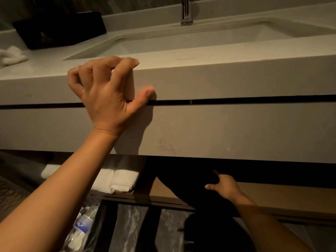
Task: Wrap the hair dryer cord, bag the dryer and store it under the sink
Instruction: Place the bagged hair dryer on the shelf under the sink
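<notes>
A black bag rests on the wooden shelf under the sink counter. My right hand grips the bag's right side, fingers sunk into the dark cloth. The hair dryer itself is hidden; I cannot see it or its cord. My left hand is braced on the counter's front edge, fingers curled over the top and thumb pressed against the face, holding nothing loose.
Folded white towels lie on the shelf left of the bag. A bin with a plastic bottle sits on the floor at lower left. A black box, a white cloth, the basin and a chrome tap are on the counter.
</notes>
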